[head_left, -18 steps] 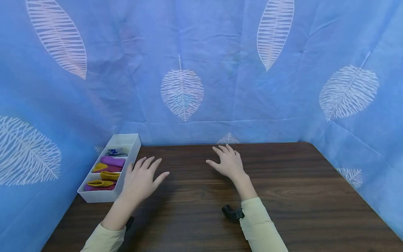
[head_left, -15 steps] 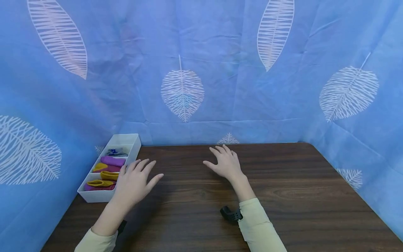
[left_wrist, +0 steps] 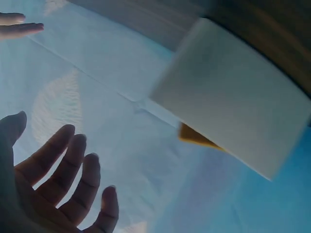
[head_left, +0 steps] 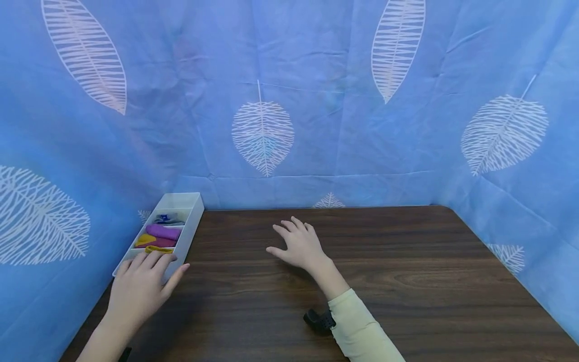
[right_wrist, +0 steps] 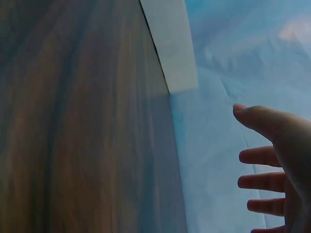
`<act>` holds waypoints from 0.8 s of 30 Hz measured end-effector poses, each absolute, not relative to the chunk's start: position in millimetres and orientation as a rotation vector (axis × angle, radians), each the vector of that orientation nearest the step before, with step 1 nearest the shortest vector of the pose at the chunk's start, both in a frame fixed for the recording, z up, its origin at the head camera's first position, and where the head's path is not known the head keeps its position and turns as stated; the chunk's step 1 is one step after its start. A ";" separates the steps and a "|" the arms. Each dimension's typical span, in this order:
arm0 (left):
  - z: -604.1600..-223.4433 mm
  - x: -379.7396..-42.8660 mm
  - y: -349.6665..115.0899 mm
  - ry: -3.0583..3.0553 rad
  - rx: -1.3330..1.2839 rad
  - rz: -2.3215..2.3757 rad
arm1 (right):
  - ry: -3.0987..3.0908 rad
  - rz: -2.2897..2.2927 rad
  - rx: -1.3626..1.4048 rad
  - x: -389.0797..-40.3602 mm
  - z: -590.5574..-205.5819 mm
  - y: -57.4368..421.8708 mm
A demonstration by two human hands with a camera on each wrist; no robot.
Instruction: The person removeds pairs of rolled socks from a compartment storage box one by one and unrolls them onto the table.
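My left hand [head_left: 138,286] hovers at the near end of a white divided box [head_left: 193,224], fingers spread and holding nothing; it covers the box's front compartment in the head view. Inside the box lie a purple rolled cloth item [head_left: 164,232], a yellow and dark-red one [head_left: 156,241], and a mustard-yellow one [head_left: 159,249] partly behind my fingers. A clear packet with blue bits [head_left: 167,218] sits in a compartment farther back. Over the middle of the table my right hand [head_left: 300,246] is held in the air, fingers apart, with nothing in it.
The dark wooden table [head_left: 407,281] reaches back to a blue curtain [head_left: 316,125] printed with white leaves, which also hangs along both sides. The box stands at the table's left edge. A black band [head_left: 319,322] is on the right wrist.
My left hand has moved left and toward me, now over the box's near end. The right hand has shifted left and slightly nearer. The box has stayed put.
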State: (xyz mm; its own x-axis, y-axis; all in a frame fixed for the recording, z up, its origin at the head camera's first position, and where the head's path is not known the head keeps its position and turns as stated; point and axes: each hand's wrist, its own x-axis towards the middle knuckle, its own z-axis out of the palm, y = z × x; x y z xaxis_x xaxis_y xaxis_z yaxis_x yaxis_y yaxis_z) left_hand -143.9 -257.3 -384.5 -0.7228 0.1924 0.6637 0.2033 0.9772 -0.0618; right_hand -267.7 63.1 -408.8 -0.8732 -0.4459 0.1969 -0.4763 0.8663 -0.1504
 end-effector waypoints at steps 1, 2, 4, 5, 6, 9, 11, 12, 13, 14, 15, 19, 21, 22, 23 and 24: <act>-386.3 -143.1 -261.7 -2.389 -0.278 -0.020 | -2.880 0.276 0.746 -266.0 -408.8 58.6; -388.3 -142.2 -266.1 -2.390 -0.277 -0.018 | -2.878 0.258 0.775 -264.6 -409.0 54.1; -391.6 -140.0 -275.0 -2.415 -0.268 -0.011 | -2.871 0.234 0.831 -260.7 -407.9 44.9; -392.9 -139.2 -279.5 -2.431 -0.266 -0.008 | -2.864 0.222 0.857 -259.1 -407.5 40.1; -394.0 -138.7 -283.9 -2.453 -0.264 -0.005 | -2.857 0.220 0.884 -257.5 -406.7 35.3; -395.7 -138.5 -295.3 -2.538 -0.260 0.015 | -2.829 0.234 0.953 -253.3 -404.1 20.0; -397.1 -138.0 -301.7 -2.591 -0.255 0.009 | -2.808 0.251 1.002 -250.5 -402.9 8.2; -397.8 -138.0 -304.4 -2.615 -0.250 0.006 | -2.801 0.265 1.025 -249.0 -402.0 2.2; -398.7 -138.0 -306.8 -2.634 -0.247 0.002 | -2.795 0.271 1.047 -247.8 -401.4 -3.7; -399.6 -138.0 -308.7 -2.650 -0.240 -0.008 | -2.789 0.277 1.068 -246.7 -400.7 -9.5; -400.4 -138.1 -310.4 -2.662 -0.231 -0.018 | -2.781 0.280 1.086 -246.0 -399.8 -15.4; -404.6 -139.0 -317.0 -2.685 -0.192 -0.050 | -2.738 0.275 1.129 -245.5 -397.1 -38.3; -407.1 -139.4 -319.8 -2.694 -0.170 -0.061 | -2.704 0.253 1.146 -245.8 -396.8 -49.9; -408.5 -139.5 -320.9 -2.704 -0.158 -0.068 | -2.687 0.242 1.155 -246.0 -397.0 -55.7; -409.9 -139.5 -322.0 -2.722 -0.144 -0.075 | -2.671 0.229 1.164 -246.1 -397.2 -61.6; -411.7 -139.8 -323.2 -2.729 -0.139 -0.076 | -2.657 0.216 1.173 -246.1 -397.6 -67.3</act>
State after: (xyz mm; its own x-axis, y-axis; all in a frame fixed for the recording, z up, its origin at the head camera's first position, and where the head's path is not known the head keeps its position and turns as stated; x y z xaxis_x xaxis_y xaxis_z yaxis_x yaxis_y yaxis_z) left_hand -139.8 -323.2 -411.7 -0.9128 0.0860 0.3993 0.1082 0.9936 0.0333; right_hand -246.1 -67.3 -397.6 -0.6536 -0.7083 0.2665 -0.7421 0.6690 -0.0418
